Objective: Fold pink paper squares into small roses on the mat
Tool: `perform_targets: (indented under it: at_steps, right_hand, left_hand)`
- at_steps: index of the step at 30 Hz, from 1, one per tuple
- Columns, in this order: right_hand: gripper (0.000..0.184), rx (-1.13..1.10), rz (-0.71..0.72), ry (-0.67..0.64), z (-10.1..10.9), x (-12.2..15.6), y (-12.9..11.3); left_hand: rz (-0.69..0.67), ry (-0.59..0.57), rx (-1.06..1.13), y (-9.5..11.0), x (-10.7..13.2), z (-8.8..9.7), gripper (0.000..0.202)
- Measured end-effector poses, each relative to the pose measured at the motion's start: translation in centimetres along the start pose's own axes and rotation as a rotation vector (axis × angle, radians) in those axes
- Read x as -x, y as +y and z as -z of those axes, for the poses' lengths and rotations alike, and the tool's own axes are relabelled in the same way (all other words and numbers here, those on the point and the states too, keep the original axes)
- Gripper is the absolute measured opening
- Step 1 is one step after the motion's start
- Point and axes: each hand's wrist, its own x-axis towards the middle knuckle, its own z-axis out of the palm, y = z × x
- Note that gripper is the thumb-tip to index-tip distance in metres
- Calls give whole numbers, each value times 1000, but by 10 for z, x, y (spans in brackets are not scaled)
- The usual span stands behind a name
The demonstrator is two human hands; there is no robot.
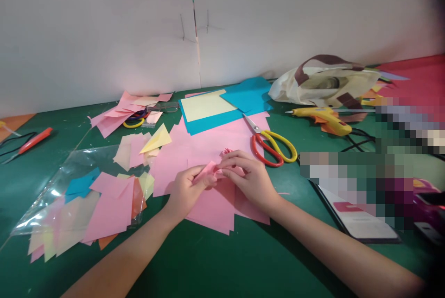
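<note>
Between my two hands is a small folded piece of pink paper (208,171). My left hand (189,189) pinches it from the left, thumb on top. My right hand (248,180) has its fingertips closed on the right part of the same paper, which it partly hides. A small curled pink bit (226,151) shows just behind my right fingers. Beneath both hands lie overlapping pink sheets (212,217). Scissors (267,142) with one red and one yellow handle rest just beyond my right hand, blades partly apart.
Blue sheets (246,96) and a cream sheet (205,105) lie behind. To the left are a clear plastic bag (104,161) and coloured paper scraps (109,205). On the right are a yellow glue gun (323,118), a cloth bag (288,87) and a tablet-like device (368,226).
</note>
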Motion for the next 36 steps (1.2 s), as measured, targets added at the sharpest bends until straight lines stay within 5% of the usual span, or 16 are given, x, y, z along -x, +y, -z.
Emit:
perform_targets:
  at_steps: [30, 36]
  right_hand:
    - [2, 15, -8, -29, -5, 3, -3]
    - [15, 9, -57, -38, -4, 3, -4]
  left_hand:
    - [20, 0, -95, 2, -2, 1, 13]
    - [15, 11, -103, 1, -1, 2, 14]
